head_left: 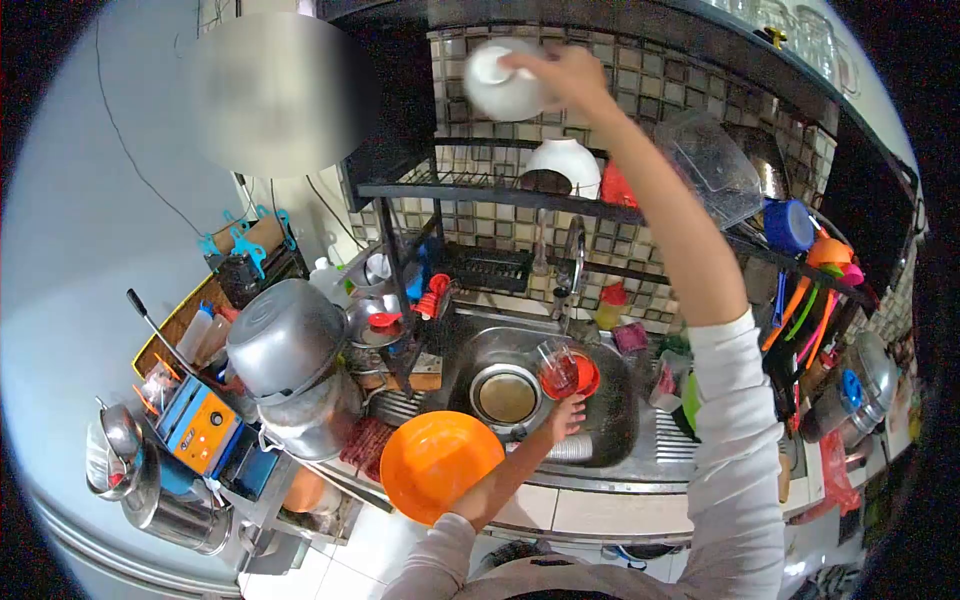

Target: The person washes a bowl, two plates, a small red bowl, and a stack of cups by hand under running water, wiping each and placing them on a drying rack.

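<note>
High over the dish rack, my right hand (570, 78) grips a white bowl (503, 95) by its foot; both are smeared by motion. Below them, another white bowl (566, 165) lies upside down on the black rack (480, 190). My left hand (568, 415) hangs over the sink (470, 365) with its fingers apart and nothing in them. Just beyond its fingertips are a clear glass (557, 368) and a red bowl (588, 374) inside the sink. A round metal pot (505, 397) with murky water sits to their left.
An orange basin (440, 462) stands on the counter left of the sink. Large metal pots (290, 340) are stacked farther left. The faucet (573, 260) rises behind the sink. Colourful utensils (815, 305) and a clear plastic container (708, 165) are at the rack's right.
</note>
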`<move>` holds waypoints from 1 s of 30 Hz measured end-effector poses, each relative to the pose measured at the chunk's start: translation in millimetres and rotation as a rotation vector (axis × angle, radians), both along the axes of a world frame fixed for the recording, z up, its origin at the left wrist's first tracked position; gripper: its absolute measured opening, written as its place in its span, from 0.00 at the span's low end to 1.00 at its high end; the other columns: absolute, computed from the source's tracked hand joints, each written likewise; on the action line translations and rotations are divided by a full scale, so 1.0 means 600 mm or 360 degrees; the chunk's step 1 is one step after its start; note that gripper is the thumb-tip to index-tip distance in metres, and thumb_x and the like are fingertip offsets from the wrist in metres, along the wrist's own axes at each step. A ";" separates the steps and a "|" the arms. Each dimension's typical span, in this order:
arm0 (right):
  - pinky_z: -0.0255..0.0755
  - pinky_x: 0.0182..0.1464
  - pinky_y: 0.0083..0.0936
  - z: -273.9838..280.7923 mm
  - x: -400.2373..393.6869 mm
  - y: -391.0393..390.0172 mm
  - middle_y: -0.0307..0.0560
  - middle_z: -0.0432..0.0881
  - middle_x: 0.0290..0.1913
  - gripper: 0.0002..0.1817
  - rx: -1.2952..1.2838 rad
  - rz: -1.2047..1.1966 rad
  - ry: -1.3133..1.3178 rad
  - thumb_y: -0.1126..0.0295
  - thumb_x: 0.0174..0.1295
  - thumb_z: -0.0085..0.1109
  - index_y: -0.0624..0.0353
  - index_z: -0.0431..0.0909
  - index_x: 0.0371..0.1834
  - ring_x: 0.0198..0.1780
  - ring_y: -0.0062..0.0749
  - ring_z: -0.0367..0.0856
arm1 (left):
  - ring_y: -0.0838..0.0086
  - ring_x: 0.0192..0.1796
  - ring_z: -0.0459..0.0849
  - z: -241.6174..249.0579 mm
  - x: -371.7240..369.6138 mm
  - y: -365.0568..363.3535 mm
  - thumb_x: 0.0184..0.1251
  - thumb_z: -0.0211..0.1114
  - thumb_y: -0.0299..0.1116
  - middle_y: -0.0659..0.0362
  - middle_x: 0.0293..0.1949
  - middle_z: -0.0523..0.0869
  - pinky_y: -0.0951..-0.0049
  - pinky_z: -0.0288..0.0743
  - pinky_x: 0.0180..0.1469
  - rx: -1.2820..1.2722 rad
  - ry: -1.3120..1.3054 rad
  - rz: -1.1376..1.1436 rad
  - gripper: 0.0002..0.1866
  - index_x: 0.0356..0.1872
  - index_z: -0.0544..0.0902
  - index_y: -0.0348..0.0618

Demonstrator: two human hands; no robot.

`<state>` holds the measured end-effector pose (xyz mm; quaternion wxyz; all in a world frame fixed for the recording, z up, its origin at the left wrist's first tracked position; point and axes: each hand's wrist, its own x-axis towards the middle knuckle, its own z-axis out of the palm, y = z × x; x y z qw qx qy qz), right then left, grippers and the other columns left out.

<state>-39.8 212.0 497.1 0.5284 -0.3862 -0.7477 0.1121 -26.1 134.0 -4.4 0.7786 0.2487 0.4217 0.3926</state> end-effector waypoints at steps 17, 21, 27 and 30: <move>0.72 0.39 0.38 -0.062 0.097 0.110 0.48 0.63 0.55 0.40 -0.1102 0.0032 0.0117 0.35 0.43 0.47 0.50 0.59 0.56 0.49 0.40 0.67 | 0.72 0.43 0.72 0.032 -0.019 -0.020 0.47 0.59 0.48 0.65 0.38 0.74 0.67 0.60 0.44 0.0012 0.0025 0.0170 0.19 0.40 0.72 0.53; 0.73 0.38 0.35 -0.083 0.089 0.111 0.51 0.62 0.55 0.39 -0.0929 0.0135 -0.0029 0.36 0.47 0.43 0.52 0.58 0.56 0.48 0.40 0.67 | 0.72 0.43 0.72 0.036 -0.021 -0.022 0.45 0.61 0.48 0.64 0.40 0.74 0.68 0.60 0.45 -0.0026 0.0028 0.0166 0.21 0.40 0.71 0.52; 0.73 0.40 0.31 -0.083 0.084 0.153 0.55 0.57 0.59 0.33 -0.1078 -0.0087 -0.0333 0.44 0.53 0.39 0.55 0.57 0.57 0.51 0.44 0.68 | 0.74 0.40 0.71 -0.006 -0.029 -0.001 0.46 0.59 0.50 0.67 0.38 0.74 0.67 0.59 0.43 -0.0079 0.0043 0.0179 0.21 0.41 0.70 0.57; 0.73 0.42 0.32 -0.092 0.088 0.168 0.55 0.55 0.60 0.33 -0.0958 -0.0083 -0.0357 0.45 0.53 0.40 0.55 0.58 0.57 0.50 0.46 0.69 | 0.74 0.41 0.71 -0.004 -0.030 -0.005 0.46 0.59 0.50 0.67 0.37 0.74 0.67 0.58 0.44 -0.0077 0.0049 0.0237 0.22 0.41 0.70 0.54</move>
